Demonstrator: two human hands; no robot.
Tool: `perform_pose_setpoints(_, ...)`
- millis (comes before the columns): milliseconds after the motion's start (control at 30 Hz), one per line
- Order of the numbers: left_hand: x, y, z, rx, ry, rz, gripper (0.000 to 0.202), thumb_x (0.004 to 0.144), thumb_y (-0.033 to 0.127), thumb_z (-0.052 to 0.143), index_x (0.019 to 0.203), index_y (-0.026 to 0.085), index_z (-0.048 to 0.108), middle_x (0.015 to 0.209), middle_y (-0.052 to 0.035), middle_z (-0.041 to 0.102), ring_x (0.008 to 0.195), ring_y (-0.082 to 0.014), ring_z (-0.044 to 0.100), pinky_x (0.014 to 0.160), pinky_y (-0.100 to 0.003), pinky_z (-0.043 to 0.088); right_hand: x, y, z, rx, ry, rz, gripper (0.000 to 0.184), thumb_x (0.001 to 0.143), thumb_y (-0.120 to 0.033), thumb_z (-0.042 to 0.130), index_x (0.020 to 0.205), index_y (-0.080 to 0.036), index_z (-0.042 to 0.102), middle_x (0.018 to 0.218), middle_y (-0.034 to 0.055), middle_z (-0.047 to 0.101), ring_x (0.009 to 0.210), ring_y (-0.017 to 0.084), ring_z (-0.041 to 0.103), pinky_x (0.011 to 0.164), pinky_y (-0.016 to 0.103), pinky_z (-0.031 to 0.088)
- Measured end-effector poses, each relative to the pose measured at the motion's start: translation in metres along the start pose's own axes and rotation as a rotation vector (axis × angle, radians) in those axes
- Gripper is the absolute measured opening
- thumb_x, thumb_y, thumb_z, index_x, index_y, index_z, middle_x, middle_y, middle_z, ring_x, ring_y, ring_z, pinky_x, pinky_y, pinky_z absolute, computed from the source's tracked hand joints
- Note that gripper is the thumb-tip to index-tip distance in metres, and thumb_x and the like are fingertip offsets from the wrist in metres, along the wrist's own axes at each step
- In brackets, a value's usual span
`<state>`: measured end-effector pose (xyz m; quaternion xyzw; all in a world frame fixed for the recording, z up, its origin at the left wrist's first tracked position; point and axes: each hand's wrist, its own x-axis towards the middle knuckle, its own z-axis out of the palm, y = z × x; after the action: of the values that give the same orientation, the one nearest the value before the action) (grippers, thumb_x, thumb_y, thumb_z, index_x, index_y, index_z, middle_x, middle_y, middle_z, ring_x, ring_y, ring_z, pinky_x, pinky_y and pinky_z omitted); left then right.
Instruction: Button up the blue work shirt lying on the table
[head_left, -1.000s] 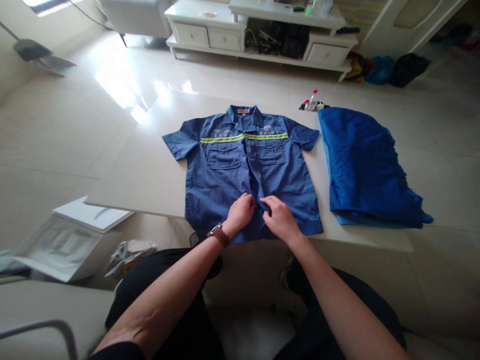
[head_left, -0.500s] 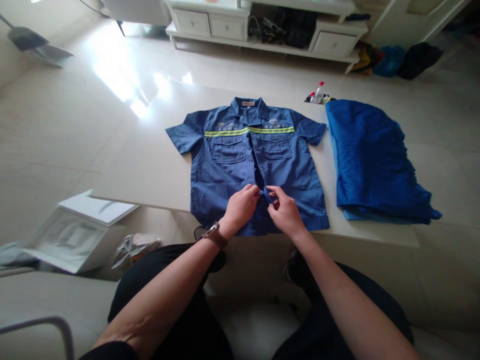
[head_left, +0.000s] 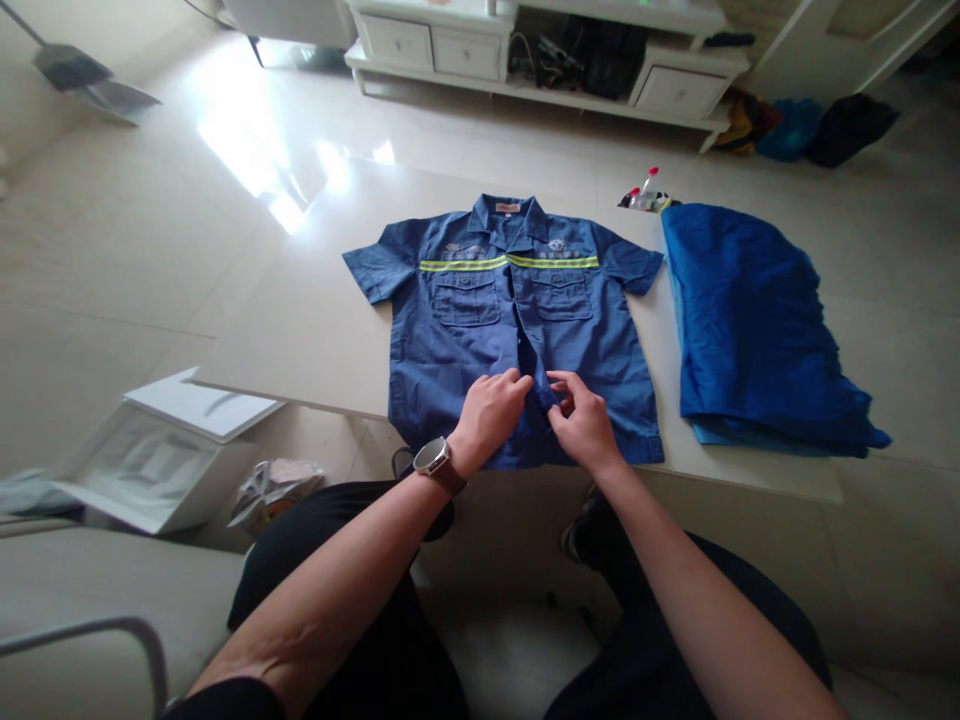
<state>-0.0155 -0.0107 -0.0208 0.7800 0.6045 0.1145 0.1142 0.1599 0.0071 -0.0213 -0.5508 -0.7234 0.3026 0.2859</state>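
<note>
A blue short-sleeved work shirt lies front side up on the pale table, its collar pointing away from me. It has two chest pockets and a yellow-green stripe across the chest. The front gapes along the button line below the stripe. My left hand, with a watch on the wrist, is closed on one front edge near the hem. Opposite it, my right hand pinches the other front edge between thumb and fingers. The fingertips of my left hand are partly hidden.
Folded bright blue cloth lies at the table's right end. Red-capped bottles show at the far edge. A white open box and a plastic bag are at the left. Beyond stands a white cabinet.
The view has shifted slightly, so everything sits a little further right. The gap between the shirt's front edges looks wider near my hands, and my left wrist has turned, showing the watch face.
</note>
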Motion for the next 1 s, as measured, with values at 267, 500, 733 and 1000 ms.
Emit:
perform_pose_setpoints(267,0.003,-0.004,0.002,-0.019,-0.013,-0.009,0.016,0.099,0.013,0.053,0.106,0.02,0.065,0.1,-0.0065,0.066,0.084,-0.0197,0.064,0.075,-0.033,0.041,0.003,0.002,-0.002,-0.02,0.01,-0.002,0.05,0.075,-0.012,0.056,0.123,-0.021,0.068,0.101,0.0061,0.075,0.067,0.015,0.063,0.075,0.029,0.055)
perform_pose_setpoints(500,0.002,0.0,0.001,-0.11,-0.019,-0.079,0.016,0.101,0.019,0.051,0.108,0.022,0.065,0.103,-0.0052,0.066,0.083,-0.0178,0.064,0.071,-0.03,0.041,0.002,0.0,0.0,0.006,-0.008,-0.007,0.049,0.074,-0.012,0.055,0.121,-0.021,0.068,0.101,0.0052,0.075,0.065,0.014,0.063,0.074,0.028,0.055)
perform_pose_setpoints(733,0.003,-0.002,0.008,-0.326,0.055,-0.12,0.014,0.098,0.017,0.055,0.105,0.021,0.067,0.1,-0.0037,0.069,0.085,-0.0167,0.065,0.075,-0.027,0.045,0.001,-0.003,0.004,0.039,-0.026,-0.007,0.049,0.075,-0.013,0.056,0.121,-0.02,0.068,0.102,0.0056,0.076,0.067,0.014,0.064,0.074,0.027,0.055)
perform_pose_setpoints(1000,0.008,-0.005,0.016,-0.555,0.107,-0.174,0.014,0.09,0.011,0.062,0.096,0.019,0.072,0.092,-0.0031,0.073,0.078,-0.0141,0.065,0.074,-0.023,0.048,0.001,-0.003,0.005,0.044,-0.014,-0.006,0.047,0.076,-0.014,0.056,0.121,-0.021,0.068,0.102,0.0053,0.077,0.064,0.014,0.063,0.072,0.027,0.054)
